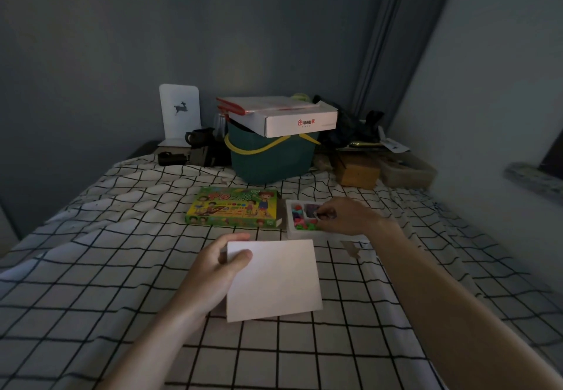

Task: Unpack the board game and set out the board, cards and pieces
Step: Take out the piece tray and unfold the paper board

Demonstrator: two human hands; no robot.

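Dimly lit, the room has blue-grey walls, and the surface is a bed under a white sheet with a black grid pattern [122, 267]. On it lies the green and yellow cardboard game box [233, 206], printed with cartoon children; its title is too blurred to read. Just beside it on the right sits a white tray of small coloured plastic pieces [292, 222]. The right hand [341, 216] reaches into this tray, fingertips pinched together on something small I cannot make out. Nearer, the left hand [213, 270] grips the folded white board [274, 280] by its left edge, thumb on top. At the back, a white carton with a red house logo [300, 120] rests on a dark green basket with yellow handle [271, 158].
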